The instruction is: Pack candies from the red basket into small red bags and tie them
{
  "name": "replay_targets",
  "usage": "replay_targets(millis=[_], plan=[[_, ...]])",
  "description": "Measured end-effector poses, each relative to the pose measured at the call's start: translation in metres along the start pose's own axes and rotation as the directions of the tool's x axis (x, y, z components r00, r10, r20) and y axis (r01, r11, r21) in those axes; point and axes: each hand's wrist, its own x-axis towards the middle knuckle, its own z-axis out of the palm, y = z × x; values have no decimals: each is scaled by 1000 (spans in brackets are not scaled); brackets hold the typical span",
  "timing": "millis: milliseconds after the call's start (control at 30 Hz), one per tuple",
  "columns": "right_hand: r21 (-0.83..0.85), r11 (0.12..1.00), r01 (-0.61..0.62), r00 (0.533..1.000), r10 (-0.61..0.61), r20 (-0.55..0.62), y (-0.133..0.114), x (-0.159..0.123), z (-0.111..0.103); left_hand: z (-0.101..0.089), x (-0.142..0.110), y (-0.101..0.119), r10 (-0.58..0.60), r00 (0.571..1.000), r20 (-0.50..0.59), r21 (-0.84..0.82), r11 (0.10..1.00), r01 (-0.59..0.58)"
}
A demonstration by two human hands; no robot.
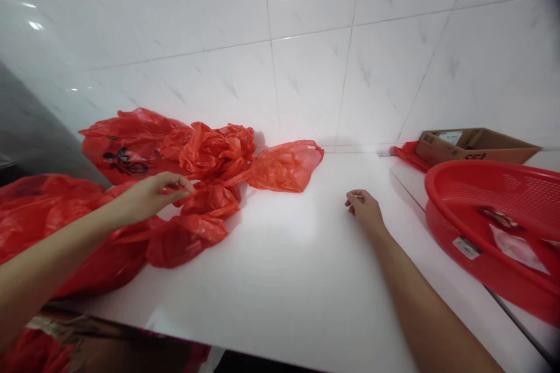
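My left hand is over the pile of red plastic bags, with thumb and fingers a little apart and nothing visible between them. Just past its fingertips is a crumpled red plastic bag; I cannot tell whether they touch. Behind it, a larger red bag with a black print leans toward the wall. A flatter red bag stretches to the right of the pile. On the right side, my right hand hovers above the white tabletop, fingers curled in, with nothing seen in them.
At the right edge stands a red plastic basket with some packets inside. Behind it is an open cardboard box, with red plastic beside it. A tiled wall closes off the back. Below the table's front edge is more red plastic.
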Motion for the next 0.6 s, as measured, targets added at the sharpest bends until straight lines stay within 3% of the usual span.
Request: replay_targets(millis=[133, 267, 367, 433, 500, 600], plan=[[-33, 999, 14, 1000, -14, 11, 1, 1, 1, 28, 15, 47, 206, 977, 56, 89, 973, -211], [-66, 997, 32, 999, -31, 22, 2, 1, 2, 104, 40, 86, 332, 919, 214, 88, 930, -357], [-98, 994, 58, 998, -54, 42, 2, 3, 2, 170, 62, 98, 303, 928, 216, 122, 935, -334], [-124, 989, 82, 996, -75, 57, 1, 3, 1, 204, 73, 103, 266, 943, 199, 138, 945, -296], [-159, 981, 110, 993, -100, 65, -3, 3, -1, 227, 77, 108, 248, 949, 195, 138, 951, -277], [-235, 958, 163, 987, -160, 33, -16, -4, -2, 242, 61, 117, 304, 926, 224, 93, 939, -330]])
